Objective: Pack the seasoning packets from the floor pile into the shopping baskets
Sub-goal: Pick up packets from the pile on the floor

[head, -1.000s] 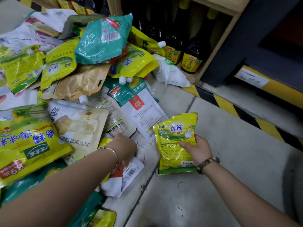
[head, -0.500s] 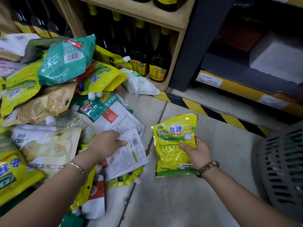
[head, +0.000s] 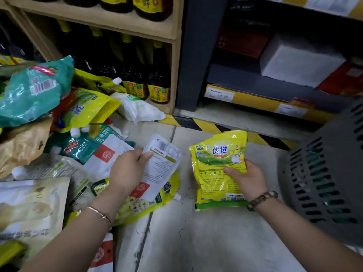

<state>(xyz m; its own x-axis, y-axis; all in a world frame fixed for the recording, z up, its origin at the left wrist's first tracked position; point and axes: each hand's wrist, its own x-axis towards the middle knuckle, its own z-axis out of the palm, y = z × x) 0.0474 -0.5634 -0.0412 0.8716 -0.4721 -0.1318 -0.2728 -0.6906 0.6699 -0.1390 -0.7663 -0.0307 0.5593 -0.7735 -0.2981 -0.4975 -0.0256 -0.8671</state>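
Left hand point(head: 127, 169) now lifts white packet point(head: 164, 163) off pile point(head: 59, 134), fingers gripping | right hand point(head: 248, 180) grips yellow packet point(head: 216, 173) | basket point(head: 324, 173) right: both ready to pack.

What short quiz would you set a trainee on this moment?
1. True or false: the right hand holds a yellow packet.
2. Where is the grey basket? A) far left B) right of the right hand C) out of view
3. Fill in: the left hand pinches a ____ packet.
Key: 1 true; 2 B; 3 white packet.
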